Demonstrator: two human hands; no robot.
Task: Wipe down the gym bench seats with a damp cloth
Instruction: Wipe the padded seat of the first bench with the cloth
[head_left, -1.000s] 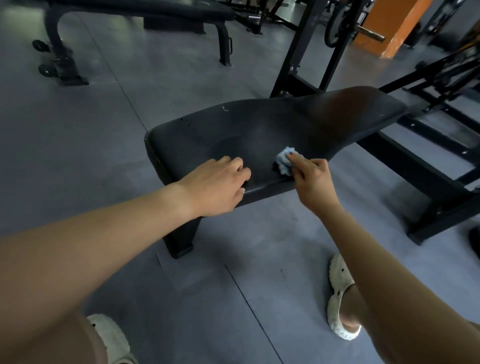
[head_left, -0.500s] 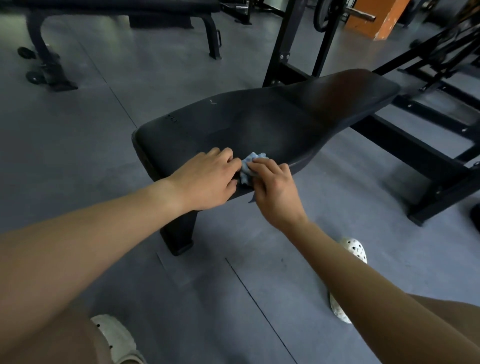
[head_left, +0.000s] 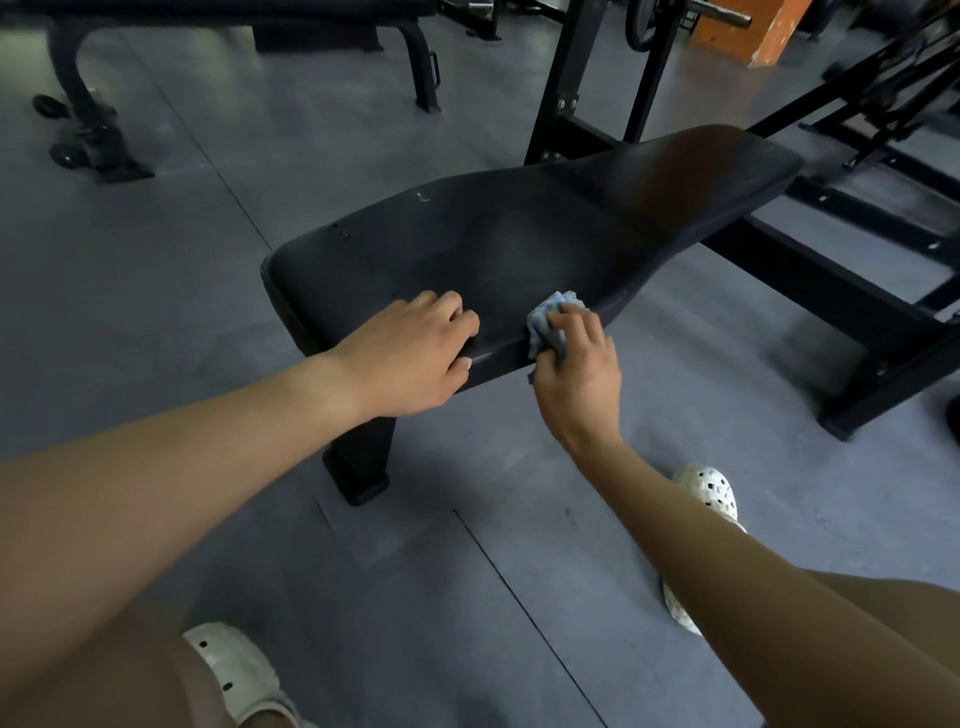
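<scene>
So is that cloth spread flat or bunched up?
Bunched up: the cloth shows as a crumpled wad under the right hand, at the bench edge.

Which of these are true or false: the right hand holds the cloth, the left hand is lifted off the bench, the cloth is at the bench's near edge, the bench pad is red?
1. The right hand holds the cloth. True.
2. The left hand is lifted off the bench. False: it rests on the pad's near edge.
3. The cloth is at the bench's near edge. True.
4. The bench pad is red. False: it is black.
</scene>
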